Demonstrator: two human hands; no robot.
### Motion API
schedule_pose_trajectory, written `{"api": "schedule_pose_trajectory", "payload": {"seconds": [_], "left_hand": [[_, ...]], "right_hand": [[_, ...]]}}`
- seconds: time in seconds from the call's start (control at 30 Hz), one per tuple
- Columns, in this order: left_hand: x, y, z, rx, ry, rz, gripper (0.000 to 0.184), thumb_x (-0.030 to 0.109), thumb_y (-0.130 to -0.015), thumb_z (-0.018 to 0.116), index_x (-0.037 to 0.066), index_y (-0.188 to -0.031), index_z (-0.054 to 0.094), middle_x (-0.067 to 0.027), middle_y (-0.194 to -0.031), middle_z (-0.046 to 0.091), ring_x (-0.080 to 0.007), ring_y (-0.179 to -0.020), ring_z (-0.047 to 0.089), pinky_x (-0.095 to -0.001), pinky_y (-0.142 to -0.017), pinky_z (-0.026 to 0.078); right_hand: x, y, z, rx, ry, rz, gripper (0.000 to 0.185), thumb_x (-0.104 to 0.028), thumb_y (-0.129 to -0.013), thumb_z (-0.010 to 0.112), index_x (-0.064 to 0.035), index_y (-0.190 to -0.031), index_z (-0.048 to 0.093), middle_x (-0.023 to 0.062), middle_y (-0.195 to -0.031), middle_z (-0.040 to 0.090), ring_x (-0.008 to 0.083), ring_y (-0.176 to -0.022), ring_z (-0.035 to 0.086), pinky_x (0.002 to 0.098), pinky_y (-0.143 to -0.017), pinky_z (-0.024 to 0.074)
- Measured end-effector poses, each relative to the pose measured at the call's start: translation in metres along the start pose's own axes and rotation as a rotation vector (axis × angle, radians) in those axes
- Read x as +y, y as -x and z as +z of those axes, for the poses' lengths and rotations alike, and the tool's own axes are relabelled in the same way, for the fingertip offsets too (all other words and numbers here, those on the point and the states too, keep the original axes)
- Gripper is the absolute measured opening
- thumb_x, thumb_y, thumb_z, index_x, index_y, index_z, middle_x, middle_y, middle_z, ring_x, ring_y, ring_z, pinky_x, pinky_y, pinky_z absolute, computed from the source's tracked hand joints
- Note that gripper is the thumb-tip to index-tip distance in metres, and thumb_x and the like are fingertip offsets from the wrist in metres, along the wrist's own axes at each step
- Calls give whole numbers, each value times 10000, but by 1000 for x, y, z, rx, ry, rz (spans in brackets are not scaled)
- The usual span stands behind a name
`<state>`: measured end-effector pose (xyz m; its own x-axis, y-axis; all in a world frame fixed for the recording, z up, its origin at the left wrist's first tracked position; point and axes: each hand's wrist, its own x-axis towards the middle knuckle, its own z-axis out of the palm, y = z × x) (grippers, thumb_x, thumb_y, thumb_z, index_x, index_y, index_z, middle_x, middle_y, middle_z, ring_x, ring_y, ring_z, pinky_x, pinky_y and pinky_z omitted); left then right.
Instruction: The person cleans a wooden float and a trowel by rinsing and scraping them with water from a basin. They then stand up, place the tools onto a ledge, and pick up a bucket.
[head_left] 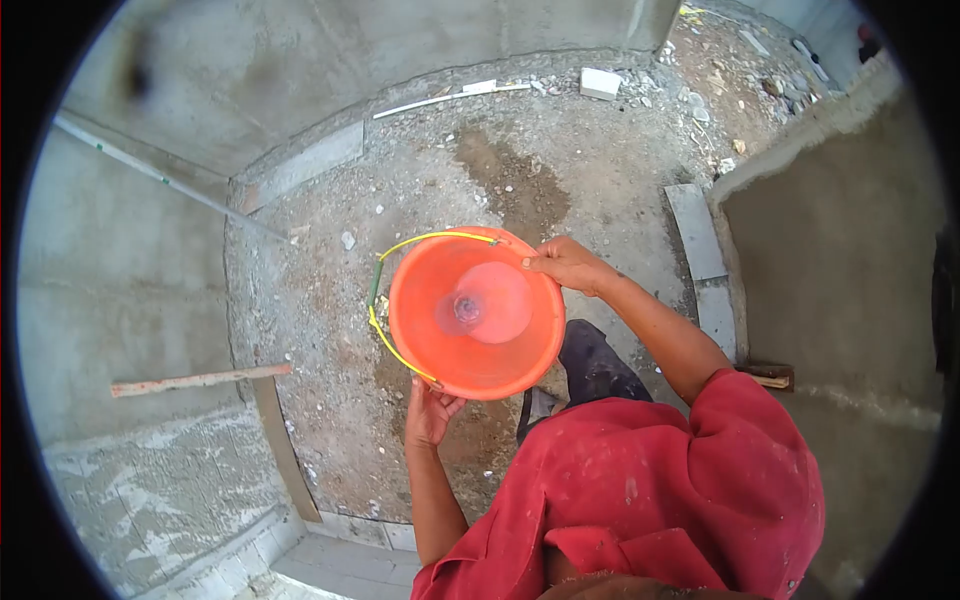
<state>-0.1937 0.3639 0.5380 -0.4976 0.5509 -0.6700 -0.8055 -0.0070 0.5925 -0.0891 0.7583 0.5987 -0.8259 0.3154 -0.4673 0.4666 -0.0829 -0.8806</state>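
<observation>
An orange bucket (pixel 420 340) is tilted so that its open mouth faces me, and a little cloudy water (pixel 500 305) seems to lie at its bottom. Both of my hands hold it above the ground. My right hand (pixel 572 266) grips the rim at the upper right, thumb over the edge. At the lower left, my left hand (pixel 430 412) holds the rim from below, with some fingers hidden behind the bucket. The yellow wire handle (pixel 405 352), with its green grip, hangs out to the left side.
Rough plastered walls (pixel 330 50) enclose the gravelly floor (pixel 330 290). A wet patch (pixel 515 185) darkens the ground beyond the bucket. A white block (pixel 600 83) lies by the far wall. Wooden strips (pixel 200 380) and a long pole (pixel 165 178) are at the left; flat slabs (pixel 697 235) line the right.
</observation>
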Motion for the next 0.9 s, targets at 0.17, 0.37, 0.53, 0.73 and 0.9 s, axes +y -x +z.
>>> {"api": "schedule_pose_trajectory", "payload": {"seconds": [0.17,0.37,0.53,0.73,0.9], "left_hand": [[54,-44,94,-253,-8,-107,488,183,-947,643,-13,-1365,485,-193,-1326,616,-327,-1215,619,-525,-1034,531],[65,-106,160,-138,24,-176,509,0,-809,609,-34,-1308,513,-168,-1290,638,-301,-1083,689,-436,-923,608],[84,-120,192,127,56,-56,510,-31,-742,576,-23,-1250,526,-136,-1185,655,-262,-965,673,-399,-925,598],[113,-152,164,326,174,56,501,-68,-691,526,-13,-1189,533,-141,-1121,656,-212,-753,652,-331,-720,625],[148,-240,176,400,63,-10,606,-23,-689,551,-14,-1293,504,-201,-1249,618,-335,-1028,657,-463,-807,621]], "right_hand": [[-30,43,-66,66,-37,-64,404,-391,-954,662,-21,-1096,737,44,-853,703,107,-765,617,318,-687,507],[69,47,-163,581,264,-68,474,-429,-910,672,-48,-1191,701,159,-987,726,286,-899,697,391,-815,535],[215,98,-243,544,463,242,392,-377,-875,688,-55,-1091,743,202,-1016,732,348,-961,698,441,-844,537],[242,92,-338,602,286,528,351,-351,-881,677,-37,-1023,742,154,-885,744,260,-788,718,386,-763,549],[261,22,-411,800,120,439,360,-351,-897,663,-27,-1035,739,140,-838,743,249,-738,715,381,-735,550]]}}
